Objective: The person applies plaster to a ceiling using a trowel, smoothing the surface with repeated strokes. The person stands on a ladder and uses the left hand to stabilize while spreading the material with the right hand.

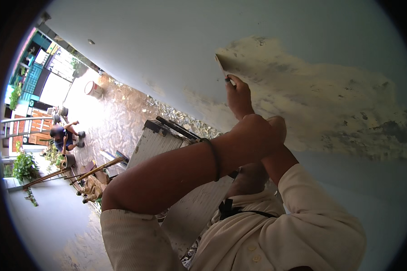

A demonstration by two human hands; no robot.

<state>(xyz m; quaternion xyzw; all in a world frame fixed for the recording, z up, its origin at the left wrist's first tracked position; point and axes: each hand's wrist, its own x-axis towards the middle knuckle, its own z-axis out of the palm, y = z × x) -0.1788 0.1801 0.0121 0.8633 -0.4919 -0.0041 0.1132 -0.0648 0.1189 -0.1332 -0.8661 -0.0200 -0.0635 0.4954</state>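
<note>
My right hand (pixel 240 97) grips a putty knife (pixel 221 66) by its dark handle. The blade stands against the pale blue-grey wall (pixel 181 49), at the upper left end of a large cream patch of filler (pixel 316 90) with dark smudges. My left arm, with a dark band on it, reaches across my front. At its end my left hand (pixel 264 131) lies wrapped round my right forearm, just below the wrist. Part of its fingers is hidden.
Beneath my arms stands a worn, white-painted wooden plank platform (pixel 156 144). Rubble (pixel 167 110) lies along the wall's foot. Farther left are a white bucket (pixel 93 89), a seated person (pixel 64 135), a ladder (pixel 25 126), wooden poles (pixel 97 170) and green plants (pixel 26 167).
</note>
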